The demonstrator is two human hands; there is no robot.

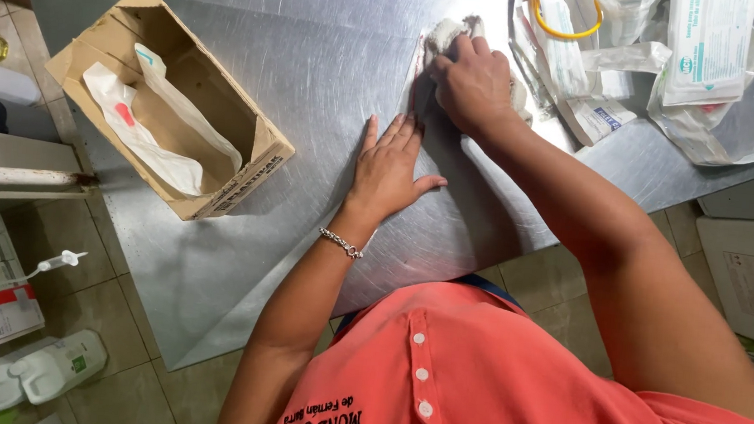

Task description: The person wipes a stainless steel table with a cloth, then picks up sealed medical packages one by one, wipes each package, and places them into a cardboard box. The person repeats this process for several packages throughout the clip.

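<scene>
Brushed steel makes up the one large table (319, 43), its sheen swirled and dull, and it takes up most of what I can see from here. Next in size is a single cardboard box (173, 103) lying open on the table's far left, set well away from the hands, with what looks like two white plastic pouches (142, 141) tucked inside it. At the far right corner a loose heap of sealed white medical packets (708, 59) has been pushed together; I cannot count them, as they overlap, though one yellow ring (564, 28) of tubing shows among them. Between box and heap lies bare metal, and there the person works. The left hand (390, 168) lies flat, palm down, fingers close together and thumb out, touching the steel and seemingly bracing the body as it leans in; one beaded bracelet (341, 243) circles that wrist. The right hand (474, 84) is curled over and pressing down on a single crumpled white cloth (442, 34), stained pinkish at its edge, which sits on the tabletop just beyond the left fingertips and beside the packets.
</scene>
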